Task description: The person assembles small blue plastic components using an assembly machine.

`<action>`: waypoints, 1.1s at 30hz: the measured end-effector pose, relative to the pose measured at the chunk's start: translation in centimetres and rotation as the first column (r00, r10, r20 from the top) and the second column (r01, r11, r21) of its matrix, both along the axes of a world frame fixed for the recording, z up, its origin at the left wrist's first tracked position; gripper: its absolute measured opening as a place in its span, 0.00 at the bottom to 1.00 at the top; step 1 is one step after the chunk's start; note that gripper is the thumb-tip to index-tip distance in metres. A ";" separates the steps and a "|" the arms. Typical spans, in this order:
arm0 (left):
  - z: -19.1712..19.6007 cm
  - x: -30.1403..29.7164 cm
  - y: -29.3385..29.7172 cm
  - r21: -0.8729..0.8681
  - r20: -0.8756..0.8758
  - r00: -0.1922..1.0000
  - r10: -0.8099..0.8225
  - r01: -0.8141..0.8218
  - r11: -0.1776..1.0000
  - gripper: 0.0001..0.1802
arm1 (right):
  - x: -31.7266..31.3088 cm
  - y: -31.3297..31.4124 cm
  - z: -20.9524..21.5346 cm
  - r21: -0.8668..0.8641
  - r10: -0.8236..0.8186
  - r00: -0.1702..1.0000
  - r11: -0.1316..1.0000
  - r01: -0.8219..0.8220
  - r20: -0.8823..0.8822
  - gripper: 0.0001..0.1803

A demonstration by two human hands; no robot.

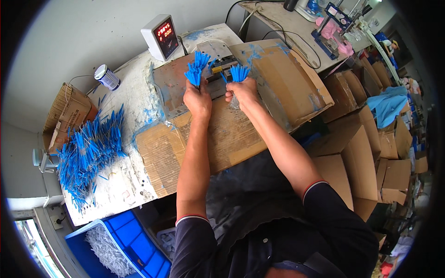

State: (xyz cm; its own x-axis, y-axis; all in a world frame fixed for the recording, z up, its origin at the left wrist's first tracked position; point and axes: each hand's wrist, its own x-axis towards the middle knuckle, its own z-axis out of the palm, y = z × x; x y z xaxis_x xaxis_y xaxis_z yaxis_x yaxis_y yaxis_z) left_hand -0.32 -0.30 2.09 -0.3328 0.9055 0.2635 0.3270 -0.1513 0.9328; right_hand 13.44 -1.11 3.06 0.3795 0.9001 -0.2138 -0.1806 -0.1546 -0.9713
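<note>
My left hand is closed round a bundle of thin sticks with blue ends, which fan out above the fist. To its right, my right hand grips a second bundle of blue-ended sticks, whose thin greyish shafts show below the fingers. Between and just beyond the hands sits a small metal fixture with a yellow part, partly hidden by the right hand. Both hands are over the cardboard-covered work surface. A big heap of similar blue-ended sticks lies on the table at the left.
A white counter box with a red lit display stands at the back. Left of it are a white-and-blue can and an open carton. A blue bin with pale pieces is below left. Cardboard boxes crowd the right.
</note>
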 end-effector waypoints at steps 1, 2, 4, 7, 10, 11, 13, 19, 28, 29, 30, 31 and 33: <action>-0.1 -0.1 0.0 -0.001 -0.001 1.000 0.001 -0.001 1.000 0.10 | 0.0 0.0 0.1 -0.001 0.001 1.000 1.000 -0.001 -0.001 0.03; -0.1 -0.1 0.0 -0.022 -0.017 1.000 0.007 -0.008 1.000 0.10 | -0.1 0.0 0.2 -0.016 0.006 1.000 1.000 -0.006 0.004 0.03; -0.5 -0.3 0.2 -0.043 -0.035 0.999 0.013 -0.014 0.999 0.10 | -0.1 0.1 0.3 -0.031 0.012 1.000 0.999 -0.011 0.008 0.02; -1.2 -0.2 0.6 0.062 -0.240 0.961 0.138 -0.127 0.990 0.10 | 0.2 0.2 0.2 -0.055 0.026 1.000 0.998 -0.027 -0.012 0.03; -1.5 -0.1 0.6 0.276 -0.309 0.928 0.208 -0.122 0.953 0.10 | 0.6 0.0 0.2 -0.038 0.055 0.991 0.997 -0.060 -0.124 0.06; -1.6 -0.2 0.6 0.266 -0.343 0.915 0.211 -0.121 0.956 0.10 | 0.6 -0.1 0.4 -0.043 0.070 0.986 0.996 -0.077 -0.150 0.07; -1.5 -0.2 0.4 0.258 -0.378 0.901 0.210 -0.115 0.959 0.10 | 0.8 -0.5 0.4 -0.046 0.081 0.981 0.995 -0.090 -0.177 0.08; -0.8 0.1 0.2 0.060 -0.408 0.912 0.043 -0.020 0.998 0.08 | 2.0 -2.0 -0.8 0.182 0.199 0.924 0.973 -0.145 -0.327 0.07; -1.0 0.3 0.5 0.028 -0.426 0.904 0.028 -0.017 0.999 0.08 | 2.2 -1.7 -1.5 0.225 0.218 0.909 0.964 -0.144 -0.354 0.07; -1.1 0.4 0.6 0.027 -0.424 0.905 0.034 -0.025 0.999 0.08 | 2.1 -1.7 -1.5 0.222 0.212 0.915 0.965 -0.140 -0.345 0.07; -1.1 0.4 0.6 0.027 -0.422 0.906 0.040 -0.032 0.999 0.08 | 2.1 -1.7 -1.4 0.219 0.205 0.920 0.966 -0.136 -0.335 0.07; -1.1 0.4 0.5 0.029 -0.433 0.901 0.038 -0.028 0.999 0.08 | 2.1 -1.9 -1.4 0.222 0.202 0.916 0.966 -0.130 -0.346 0.07; -1.1 0.3 0.2 0.088 -0.466 0.883 0.044 -0.003 0.996 0.08 | 2.3 -2.2 -1.3 0.225 0.256 0.885 0.958 -0.178 -0.389 0.08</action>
